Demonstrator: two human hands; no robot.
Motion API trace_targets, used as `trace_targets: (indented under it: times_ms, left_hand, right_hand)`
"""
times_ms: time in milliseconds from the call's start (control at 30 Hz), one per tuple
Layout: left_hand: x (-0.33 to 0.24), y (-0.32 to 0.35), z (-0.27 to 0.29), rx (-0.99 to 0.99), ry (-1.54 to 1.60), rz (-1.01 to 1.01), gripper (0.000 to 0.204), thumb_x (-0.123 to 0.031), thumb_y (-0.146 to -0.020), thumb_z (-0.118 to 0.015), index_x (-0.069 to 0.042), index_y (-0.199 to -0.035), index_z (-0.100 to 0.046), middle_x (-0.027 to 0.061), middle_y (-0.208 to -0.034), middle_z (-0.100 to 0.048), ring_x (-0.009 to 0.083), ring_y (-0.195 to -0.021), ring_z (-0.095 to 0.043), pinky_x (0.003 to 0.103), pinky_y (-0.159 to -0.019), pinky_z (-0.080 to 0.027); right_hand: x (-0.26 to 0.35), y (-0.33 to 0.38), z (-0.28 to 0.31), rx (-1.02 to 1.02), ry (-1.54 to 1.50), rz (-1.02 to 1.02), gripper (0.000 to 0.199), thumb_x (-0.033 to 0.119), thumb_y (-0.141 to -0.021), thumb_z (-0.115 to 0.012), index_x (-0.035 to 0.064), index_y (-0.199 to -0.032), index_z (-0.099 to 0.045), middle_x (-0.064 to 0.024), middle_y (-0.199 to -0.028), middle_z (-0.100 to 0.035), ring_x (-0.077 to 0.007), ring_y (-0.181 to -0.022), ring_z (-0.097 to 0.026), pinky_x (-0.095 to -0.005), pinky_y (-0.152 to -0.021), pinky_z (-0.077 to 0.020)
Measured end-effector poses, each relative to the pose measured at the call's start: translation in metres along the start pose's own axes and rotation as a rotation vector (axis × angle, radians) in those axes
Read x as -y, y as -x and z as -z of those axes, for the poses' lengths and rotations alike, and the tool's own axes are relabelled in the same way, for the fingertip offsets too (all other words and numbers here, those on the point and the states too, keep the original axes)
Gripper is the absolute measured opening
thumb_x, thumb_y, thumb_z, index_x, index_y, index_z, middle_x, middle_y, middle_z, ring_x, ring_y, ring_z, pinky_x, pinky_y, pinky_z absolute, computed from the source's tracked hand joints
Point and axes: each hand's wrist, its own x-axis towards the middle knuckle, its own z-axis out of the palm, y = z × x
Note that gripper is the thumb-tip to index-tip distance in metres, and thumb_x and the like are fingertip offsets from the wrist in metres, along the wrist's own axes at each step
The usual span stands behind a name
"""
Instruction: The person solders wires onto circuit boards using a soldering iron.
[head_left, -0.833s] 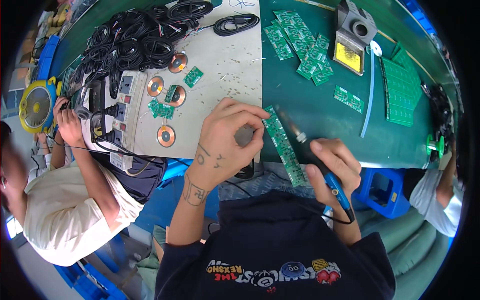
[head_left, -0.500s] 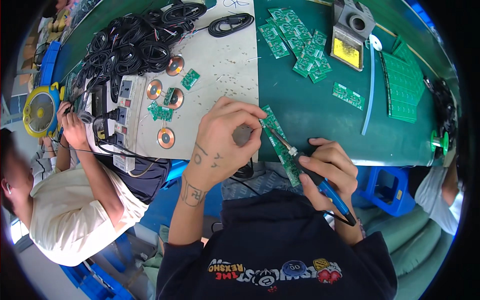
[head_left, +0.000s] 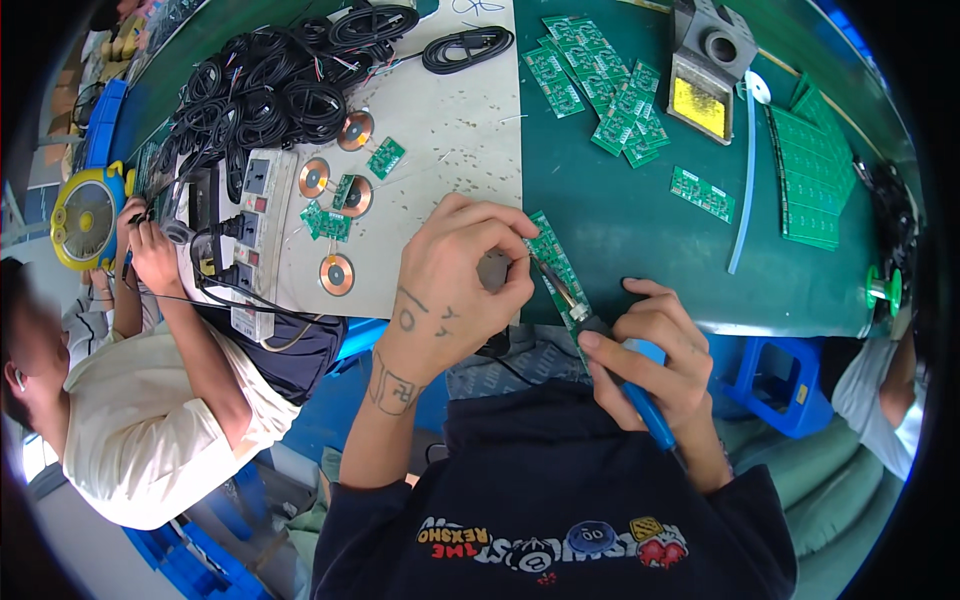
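A long green circuit board strip (head_left: 553, 252) lies at a slant over the front edge of the table, its lower end partly hidden by my right hand. My right hand (head_left: 655, 350) grips a soldering iron (head_left: 645, 408) with a blue and black handle. The iron's metal tip points up and left, down onto the board's face. At the strip's upper left edge, my left hand (head_left: 465, 265) is closed in a pinch, thumb and forefinger making a ring. Whether those fingertips hold the board's edge or something thin is too small to tell.
Green circuit boards (head_left: 598, 70) lie beyond the strip, beside an iron stand (head_left: 712, 50) with a yellow sponge (head_left: 698, 106). More panels (head_left: 808, 180) stack at right. Leftward are copper coils (head_left: 337, 273), black cables (head_left: 265, 75) and a power strip (head_left: 262, 215). A co-worker (head_left: 165, 400) sits at left.
The soldering iron has turned in my right hand: its handle now slopes more steeply and its tip lies lower along the board. My left hand keeps its pinch at the strip's upper end.
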Motion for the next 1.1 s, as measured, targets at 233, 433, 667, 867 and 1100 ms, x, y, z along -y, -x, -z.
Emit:
trace_targets:
  times_ms: [233, 433, 667, 867, 1100]
  left_hand:
    - [-0.005, 0.0, -0.003, -0.041, -0.034, 0.002, 0.015, 0.003, -0.069, -0.075, -0.006, -0.073, -0.064, 0.0005, -0.104, -0.076, 0.0224, -0.09, -0.061, 0.034, -0.081, -0.055]
    - [-0.004, 0.001, -0.005, -0.061, -0.017, 0.0, 0.015, 0.003, -0.069, -0.074, -0.006, -0.073, -0.064, 0.0005, -0.101, -0.076, 0.0219, -0.09, -0.061, 0.033, -0.08, -0.054]
    - [-0.003, 0.001, -0.007, -0.076, -0.01, -0.011, 0.015, 0.003, -0.069, -0.074, -0.006, -0.072, -0.063, 0.0011, -0.099, -0.076, 0.0218, -0.087, -0.06, 0.033, -0.078, -0.054]
    - [-0.002, -0.001, -0.006, -0.071, 0.0, -0.02, 0.015, 0.003, -0.069, -0.073, -0.006, -0.072, -0.062, 0.0015, -0.098, -0.075, 0.0223, -0.086, -0.06, 0.033, -0.077, -0.053]
    - [0.0, 0.001, -0.007, -0.073, 0.009, -0.056, 0.016, 0.004, -0.07, -0.072, -0.005, -0.075, -0.061, 0.0027, -0.103, -0.075, 0.0237, -0.086, -0.059, 0.034, -0.079, -0.053]
  right_hand:
    - [0.01, -0.001, -0.001, 0.026, 0.064, -0.027, 0.032, -0.001, -0.07, -0.083, 0.0103, -0.1, -0.084, -0.0041, -0.086, -0.062, -0.0205, -0.076, -0.057, -0.0497, -0.099, -0.059]
    - [0.01, 0.0, -0.002, 0.013, 0.063, -0.028, 0.033, -0.001, -0.07, -0.083, 0.0095, -0.102, -0.084, -0.0044, -0.087, -0.063, -0.0208, -0.076, -0.058, -0.0507, -0.099, -0.0591]
    - [0.008, -0.001, 0.003, 0.03, 0.011, -0.051, 0.033, -0.001, -0.072, -0.081, 0.0074, -0.103, -0.083, -0.0067, -0.087, -0.064, -0.0216, -0.076, -0.058, -0.0506, -0.097, -0.0591]
    - [0.002, 0.006, 0.009, -0.141, -0.154, -0.142, 0.033, -0.004, -0.075, -0.076, 0.0054, -0.107, -0.081, -0.0091, -0.084, -0.063, -0.0238, -0.076, -0.058, -0.0493, -0.095, -0.0591]
    - [0.0, 0.002, 0.001, -0.166, -0.125, -0.161, 0.033, -0.006, -0.078, -0.074, 0.0066, -0.107, -0.079, -0.0107, -0.095, -0.061, -0.0252, -0.076, -0.057, -0.0442, -0.085, -0.0563]
